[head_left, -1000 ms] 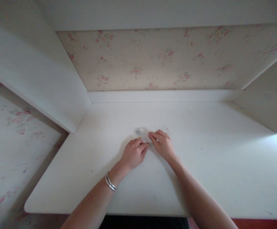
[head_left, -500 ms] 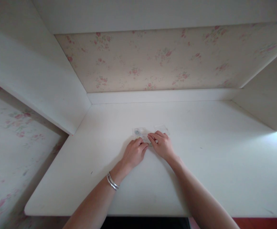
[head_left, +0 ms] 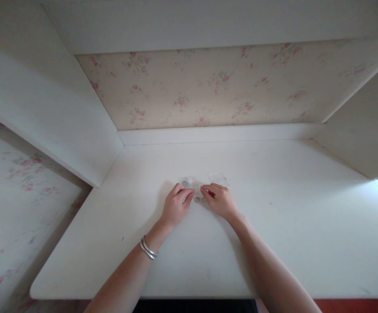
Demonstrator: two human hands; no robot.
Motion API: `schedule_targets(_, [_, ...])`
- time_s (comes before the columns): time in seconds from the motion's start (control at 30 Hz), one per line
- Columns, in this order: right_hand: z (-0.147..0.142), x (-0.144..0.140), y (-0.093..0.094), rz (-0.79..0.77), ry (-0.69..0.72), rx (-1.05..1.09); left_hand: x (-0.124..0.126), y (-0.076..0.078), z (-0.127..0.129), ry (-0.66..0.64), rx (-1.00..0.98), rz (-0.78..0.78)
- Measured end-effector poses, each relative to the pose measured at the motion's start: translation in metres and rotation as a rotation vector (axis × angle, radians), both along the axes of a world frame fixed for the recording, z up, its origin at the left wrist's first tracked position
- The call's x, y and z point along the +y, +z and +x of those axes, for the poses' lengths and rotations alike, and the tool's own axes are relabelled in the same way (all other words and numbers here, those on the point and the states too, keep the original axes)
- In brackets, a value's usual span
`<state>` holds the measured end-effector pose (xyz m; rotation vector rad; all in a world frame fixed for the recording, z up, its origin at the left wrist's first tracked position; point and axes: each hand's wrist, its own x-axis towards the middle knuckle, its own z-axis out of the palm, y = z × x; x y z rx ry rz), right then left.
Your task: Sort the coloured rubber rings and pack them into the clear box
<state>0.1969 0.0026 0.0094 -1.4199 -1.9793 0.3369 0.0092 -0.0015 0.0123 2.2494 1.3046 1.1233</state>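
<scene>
A small clear plastic case (head_left: 180, 179) lies on the white desktop, partly covered by my hands, with a dark round coil-like item (head_left: 185, 183) in its far left part. At its left side my left hand (head_left: 176, 204) has thumb and forefinger pinched together over the case. My right hand (head_left: 220, 201) pinches at the right, its fingertips a short gap from the left ones. What either pinch holds is too small to make out. A small ring-shaped item (head_left: 197, 199) shows between the hands. Beyond my right hand lies a clear flat plastic piece (head_left: 218, 177), perhaps the lid.
The white desktop (head_left: 290, 243) has a low back ledge (head_left: 215, 134), with side panels at left (head_left: 61, 117) and right (head_left: 368, 117). An overhead panel (head_left: 208, 24) hangs above flowered wallpaper (head_left: 163, 91). A small dark sliver (head_left: 123, 238) lies at the left.
My left hand has shifted slightly left and lifted its pinch away from the near edge of the case. The ring-shaped item now shows between the hands. My right hand stays nearly in place.
</scene>
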Motion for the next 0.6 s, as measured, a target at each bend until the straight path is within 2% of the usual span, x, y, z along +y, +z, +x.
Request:
schedule_targets(0.1, [0.001,-0.002,0.003,0.005,0.064,-0.03,0.009,-0.001,0.002,0.054,0.009,0.008])
schedule_targets(0.23, [0.002,-0.004,0.009,0.048,0.163,-0.14,0.016,-0.003,0.007,0.06,0.062,-0.024])
schedule_targets(0.4, [0.003,-0.006,0.012,0.054,0.271,-0.236,0.007,0.001,0.005,0.077,0.028,-0.029])
schedule_targets(0.6, [0.002,-0.005,0.012,0.044,0.294,-0.286,-0.006,0.007,-0.005,0.091,0.053,-0.029])
